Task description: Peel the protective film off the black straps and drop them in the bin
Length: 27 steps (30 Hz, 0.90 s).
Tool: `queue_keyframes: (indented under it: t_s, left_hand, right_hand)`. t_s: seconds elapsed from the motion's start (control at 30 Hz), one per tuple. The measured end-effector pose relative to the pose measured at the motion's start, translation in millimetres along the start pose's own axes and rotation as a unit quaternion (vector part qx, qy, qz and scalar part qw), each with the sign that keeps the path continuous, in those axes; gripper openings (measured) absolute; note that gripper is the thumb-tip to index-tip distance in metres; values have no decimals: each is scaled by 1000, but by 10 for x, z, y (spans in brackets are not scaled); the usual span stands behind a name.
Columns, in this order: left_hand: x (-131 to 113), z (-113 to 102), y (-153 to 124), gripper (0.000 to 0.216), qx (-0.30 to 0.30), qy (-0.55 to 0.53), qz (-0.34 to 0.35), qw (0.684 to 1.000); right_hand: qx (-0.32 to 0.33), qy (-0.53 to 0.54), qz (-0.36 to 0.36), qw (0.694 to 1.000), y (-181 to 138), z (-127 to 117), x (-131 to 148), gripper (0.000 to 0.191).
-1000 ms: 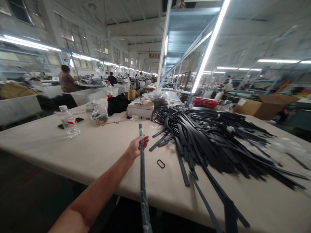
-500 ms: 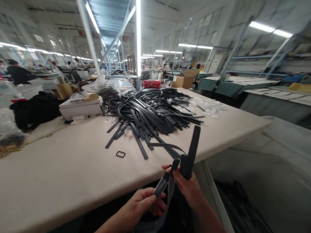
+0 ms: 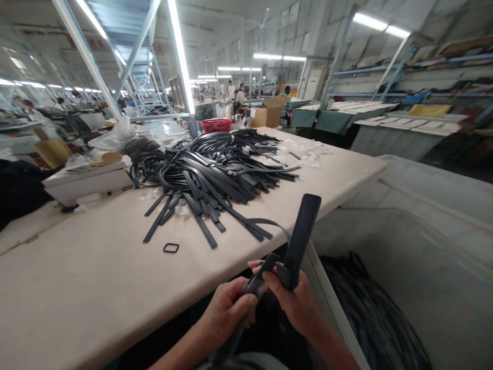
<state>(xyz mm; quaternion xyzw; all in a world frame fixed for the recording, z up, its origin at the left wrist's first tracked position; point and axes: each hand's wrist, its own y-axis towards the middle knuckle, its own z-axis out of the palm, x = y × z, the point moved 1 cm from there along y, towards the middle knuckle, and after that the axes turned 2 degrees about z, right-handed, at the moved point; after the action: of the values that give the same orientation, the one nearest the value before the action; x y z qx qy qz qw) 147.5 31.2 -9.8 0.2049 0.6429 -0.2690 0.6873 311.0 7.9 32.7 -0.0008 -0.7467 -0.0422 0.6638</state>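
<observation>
Both hands are at the table's front edge, working on a dark strap (image 3: 304,226). My right hand (image 3: 295,298) grips it, and a broad flat end sticks up above the fingers. My left hand (image 3: 231,308) is closed on a narrower stretch of strap, thumb on top, close to the right fingertips. A short strap end (image 3: 268,264) points up between the hands. Whether a buckle sits under the fingers is hidden. A thin strap section curves from the right hand toward the table. A black rectangular ring (image 3: 171,247) lies on the table to the left.
A large heap of dark straps (image 3: 215,174) covers the middle of the table (image 3: 96,267). Behind it stand a red basket (image 3: 216,125) and a cardboard box (image 3: 266,113). A white box (image 3: 90,180) sits at left. At right, a pale bin (image 3: 408,231) holds more straps (image 3: 370,303).
The view has swung right, showing more of the bin. My left hand has moved up along the strap, closer to the right fingers. Both hands keep hold.
</observation>
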Motion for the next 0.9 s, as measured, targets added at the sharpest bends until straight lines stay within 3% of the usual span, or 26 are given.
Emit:
queue_keyframes:
  t_s: [0.17, 0.33, 0.5, 0.6, 0.7, 0.8, 0.9]
  left_hand:
    - [-40, 82, -44, 31, 61, 127, -31, 989]
    - [159, 203, -135, 27, 113, 206, -75, 969]
    - [218, 227, -67, 37, 91, 162, -55, 981]
    - [276, 174, -43, 42, 68, 96, -60, 991]
    - [456, 92, -57, 48, 24, 82, -106, 991]
    - [650, 27, -68, 49, 14, 108, -115, 987]
    - [765, -8, -66, 48, 26, 128, -111, 985]
  right_hand:
    - [-101, -18, -24, 994, -54, -274, -57, 28]
    - [-220, -28, 0, 975, -160, -720, -137, 29]
    - [-298, 10, -26, 954, -161, -1174, -35, 25]
    - [-388, 10, -104, 916, -86, -1577, 239, 19]
    - [-420, -13, -159, 894, -17, -2016, 546, 17]
    - [-424, -14, -136, 895, 48, -2381, 668, 21]
    - [-444, 8, -85, 892, 129, -2637, 492, 24]
